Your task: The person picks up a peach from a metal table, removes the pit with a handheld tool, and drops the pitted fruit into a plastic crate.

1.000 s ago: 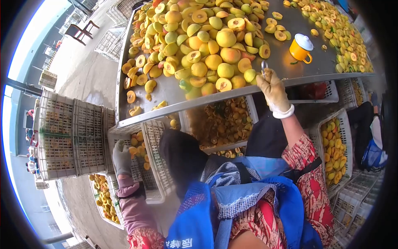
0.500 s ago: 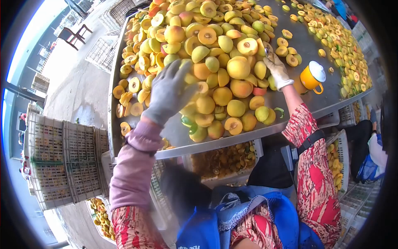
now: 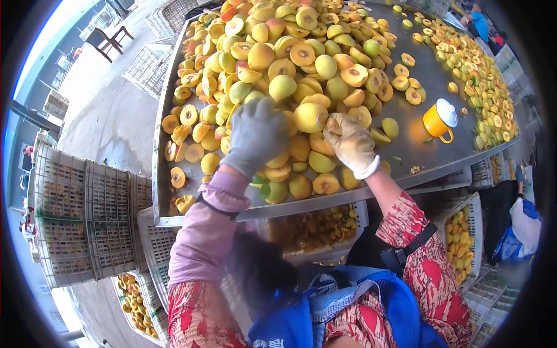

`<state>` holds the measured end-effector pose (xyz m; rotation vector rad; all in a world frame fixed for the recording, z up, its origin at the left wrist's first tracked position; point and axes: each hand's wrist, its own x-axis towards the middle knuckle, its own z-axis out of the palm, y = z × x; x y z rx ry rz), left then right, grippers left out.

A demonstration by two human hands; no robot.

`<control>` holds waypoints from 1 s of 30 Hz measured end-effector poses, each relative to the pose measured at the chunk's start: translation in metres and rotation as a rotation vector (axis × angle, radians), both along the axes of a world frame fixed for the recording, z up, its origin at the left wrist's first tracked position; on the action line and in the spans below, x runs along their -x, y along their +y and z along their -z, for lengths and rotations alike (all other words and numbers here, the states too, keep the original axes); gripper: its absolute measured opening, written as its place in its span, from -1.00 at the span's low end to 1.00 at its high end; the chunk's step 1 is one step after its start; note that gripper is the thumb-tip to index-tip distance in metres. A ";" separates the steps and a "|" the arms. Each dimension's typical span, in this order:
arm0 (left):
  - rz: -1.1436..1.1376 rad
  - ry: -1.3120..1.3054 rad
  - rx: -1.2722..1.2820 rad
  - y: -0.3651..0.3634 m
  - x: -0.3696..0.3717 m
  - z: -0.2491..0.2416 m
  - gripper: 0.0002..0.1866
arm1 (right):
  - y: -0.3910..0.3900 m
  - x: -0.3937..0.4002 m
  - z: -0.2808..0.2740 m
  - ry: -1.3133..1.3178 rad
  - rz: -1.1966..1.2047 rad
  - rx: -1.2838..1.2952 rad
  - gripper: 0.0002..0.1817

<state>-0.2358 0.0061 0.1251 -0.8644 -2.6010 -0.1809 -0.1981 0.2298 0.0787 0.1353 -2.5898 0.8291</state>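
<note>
To the left of my hands, stacked crates (image 3: 87,220) stood below the surface (image 3: 162,174), close enough for me to reach down into them. Another crate (image 3: 136,298) lower down held whole fruit.

My left hand (image 3: 255,136), in a grey glove, lay curled over the near side of the heap (image 3: 278,52), with its fingers bent around a peach (image 3: 310,117). I held the peach from the left so that its right side stayed bare for the other hand. It sat up off the pile, between my two hands, just above the halves nearest to me.

My right hand (image 3: 351,145), in a yellowed glove, was clenched and pressed against the right side of that peach. The glove hid whatever it gripped, so I could not tell what tool, if any, was inside it. Both hands met over the near edge of the surface, where the fruit was within easy reach.

Below my hands, a crate (image 3: 316,226) under the edge held dark scraps and halves, likely set there so that waste would drop straight down.

Right of my right hand stood a yellow mug (image 3: 438,122) with a white lid, apart from the heap. Beyond it, cut halves (image 3: 481,69) lay spread out flat. Further right and lower was a crate (image 3: 464,238) of fruit, and part of another person (image 3: 522,223) was seated beside it.
</note>
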 end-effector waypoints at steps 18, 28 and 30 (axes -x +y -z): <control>-0.087 0.017 0.001 0.020 0.180 -0.034 -0.39 | 0.020 0.215 -0.052 -0.155 -0.172 -0.112 -0.44; -0.069 -0.146 0.018 -0.064 0.126 -0.006 -0.38 | -0.049 0.180 -0.065 -0.239 -0.255 -0.335 -0.52; -0.077 -0.159 -0.032 -0.085 0.101 0.008 -0.36 | -0.073 0.160 -0.076 -0.263 -0.212 -0.395 -0.59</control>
